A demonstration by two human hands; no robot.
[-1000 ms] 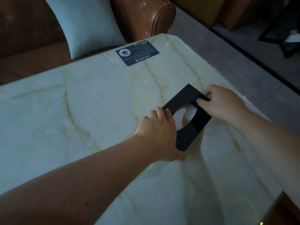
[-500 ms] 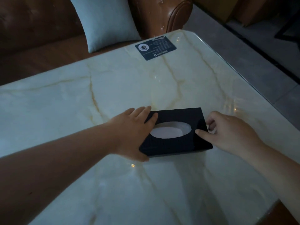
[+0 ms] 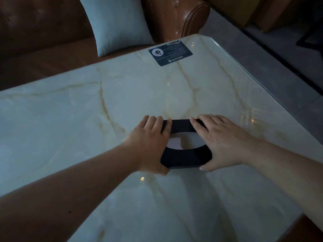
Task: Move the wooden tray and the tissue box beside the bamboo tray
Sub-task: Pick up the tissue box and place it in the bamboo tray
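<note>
A black tissue box (image 3: 181,157) with an oval opening showing white tissue lies flat on the marble table (image 3: 70,119). My left hand (image 3: 150,142) wraps its left end, fingers over the far edge and thumb at the near corner. My right hand (image 3: 222,140) covers its right end the same way. Both hands grip the box between them. Neither the wooden tray nor the bamboo tray is in view.
A dark printed card (image 3: 170,53) lies near the table's far edge. Behind it stands a brown leather sofa (image 3: 190,18) with a pale cushion (image 3: 118,23). The table's right edge (image 3: 272,95) drops to grey floor.
The box has turned from a slant to square with me and come nearer the table's middle. Both hands have closed in from its ends to cover more of its top.
</note>
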